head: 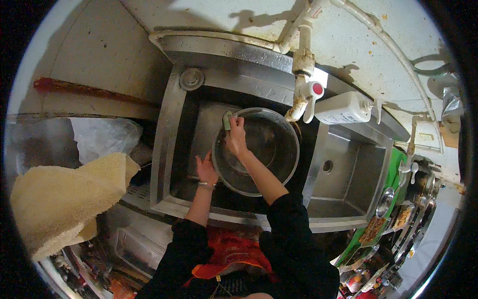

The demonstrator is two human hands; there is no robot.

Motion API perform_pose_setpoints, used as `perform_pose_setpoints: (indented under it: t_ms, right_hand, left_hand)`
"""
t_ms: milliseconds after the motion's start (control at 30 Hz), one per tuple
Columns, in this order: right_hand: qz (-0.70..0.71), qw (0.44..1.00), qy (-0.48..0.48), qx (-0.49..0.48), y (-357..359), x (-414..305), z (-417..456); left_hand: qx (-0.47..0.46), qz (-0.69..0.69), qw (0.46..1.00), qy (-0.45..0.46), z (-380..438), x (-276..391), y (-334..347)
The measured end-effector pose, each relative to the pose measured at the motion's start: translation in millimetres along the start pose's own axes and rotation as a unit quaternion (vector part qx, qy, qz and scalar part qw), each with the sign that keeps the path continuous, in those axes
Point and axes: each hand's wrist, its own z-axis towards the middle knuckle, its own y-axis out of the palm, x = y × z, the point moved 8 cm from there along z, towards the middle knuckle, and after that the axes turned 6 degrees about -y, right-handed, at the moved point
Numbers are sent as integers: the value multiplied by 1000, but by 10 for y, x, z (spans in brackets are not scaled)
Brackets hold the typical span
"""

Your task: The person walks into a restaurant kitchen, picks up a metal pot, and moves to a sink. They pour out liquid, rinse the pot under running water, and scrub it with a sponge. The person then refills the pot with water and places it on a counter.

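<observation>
A large round metal basin (274, 170) stands in the left bowl of a stainless steel double sink (161, 157). Pinched in my right hand (236, 136) is a green scrubbing sponge (226, 120), pressed at the basin's upper left rim. My left hand (206, 170), with a band at the wrist, is against the outside of the basin's left wall. Its fingers are spread; whether it grips the rim cannot be made out. The inside of the basin looks wet and dark.
A faucet (300, 93) with a red-capped lever juts over the basin's upper right. Beside it leans a white pump bottle (343, 108). A drain strainer (192, 79) sits on the sink's back left corner. Left of the sink are a yellow towel (71, 202) and a plastic bag (106, 138).
</observation>
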Motion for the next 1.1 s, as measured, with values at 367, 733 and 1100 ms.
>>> perform_pose_setpoints:
  t_ms: [367,733,1100]
  right_hand:
    - [-188,857,139,-460,-64,880,-1714]
    - [-67,929,274,-241,102,497,-1255]
    - [-158,889,91,-419,-166,703,-1448]
  left_hand:
    - [101,243,960,92,-1,105,37]
    - [229,558,751,270,75,200,-99]
    - [252,570,752,214,-67,216,197]
